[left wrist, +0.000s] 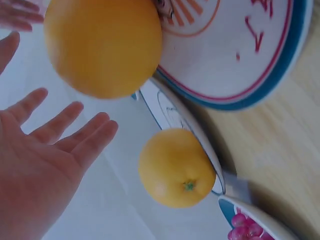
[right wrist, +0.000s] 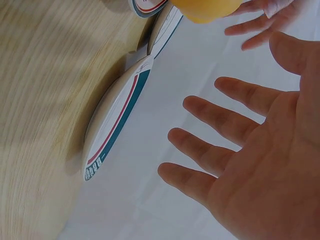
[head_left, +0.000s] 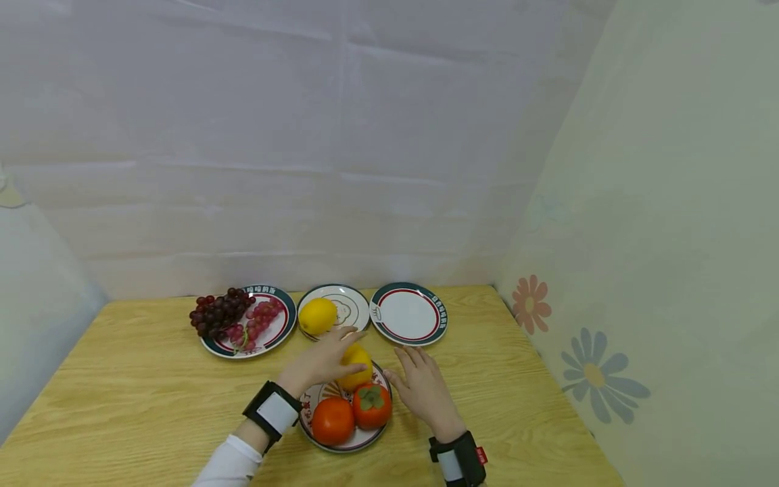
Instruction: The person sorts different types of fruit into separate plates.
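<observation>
My left hand is over the near patterned plate, its fingers spread just above a round yellow-orange fruit. In the left wrist view a gap shows between those fingers and the fruit. To the right of the plate, my right hand hovers with fingers extended and nothing held, as the right wrist view also shows. Two red-orange persimmons lie on the near plate: one persimmon at the left, the other persimmon with its green calyx up. Part of the yellow-orange fruit is hidden by the left hand.
Along the back of the wooden table stand three plates. The left plate bears dark grapes and pink grapes. Another yellow fruit sits on the middle plate. The right plate bears nothing. A pale wall rises behind.
</observation>
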A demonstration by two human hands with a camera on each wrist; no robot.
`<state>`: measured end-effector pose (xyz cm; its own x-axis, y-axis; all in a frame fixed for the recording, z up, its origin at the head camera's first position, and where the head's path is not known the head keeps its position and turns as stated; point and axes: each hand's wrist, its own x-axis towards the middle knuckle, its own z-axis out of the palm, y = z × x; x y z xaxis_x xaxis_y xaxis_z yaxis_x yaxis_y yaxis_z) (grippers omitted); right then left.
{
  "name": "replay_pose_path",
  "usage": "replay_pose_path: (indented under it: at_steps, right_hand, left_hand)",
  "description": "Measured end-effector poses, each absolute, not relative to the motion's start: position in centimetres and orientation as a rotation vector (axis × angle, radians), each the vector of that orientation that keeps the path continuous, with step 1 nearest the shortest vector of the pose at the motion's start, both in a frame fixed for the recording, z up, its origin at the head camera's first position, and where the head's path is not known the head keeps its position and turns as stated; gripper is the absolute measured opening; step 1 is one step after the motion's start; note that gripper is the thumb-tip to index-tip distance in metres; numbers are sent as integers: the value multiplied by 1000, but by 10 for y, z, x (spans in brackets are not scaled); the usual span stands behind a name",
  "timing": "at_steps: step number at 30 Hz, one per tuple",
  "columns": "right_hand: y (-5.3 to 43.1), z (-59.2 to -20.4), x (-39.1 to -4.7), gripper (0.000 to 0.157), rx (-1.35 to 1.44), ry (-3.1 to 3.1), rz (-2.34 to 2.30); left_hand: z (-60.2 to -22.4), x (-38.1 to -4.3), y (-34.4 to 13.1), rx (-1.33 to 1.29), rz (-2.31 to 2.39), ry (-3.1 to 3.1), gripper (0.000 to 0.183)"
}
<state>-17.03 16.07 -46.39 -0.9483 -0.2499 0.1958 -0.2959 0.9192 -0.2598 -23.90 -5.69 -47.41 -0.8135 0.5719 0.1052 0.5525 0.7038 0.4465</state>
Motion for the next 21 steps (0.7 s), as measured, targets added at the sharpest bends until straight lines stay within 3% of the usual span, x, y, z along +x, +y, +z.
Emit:
replay_pose_path:
  at_steps: [11, 21]
  right_hand:
    - [164, -462, -168, 52, 413, -2921, 430]
    - [165, -464, -169, 51, 418, -2902, 427]
  left_hand:
    - [-483, -233, -51, 968, 691, 2771, 68]
    - [-484, -252, -50, 957, 738, 2985, 66]
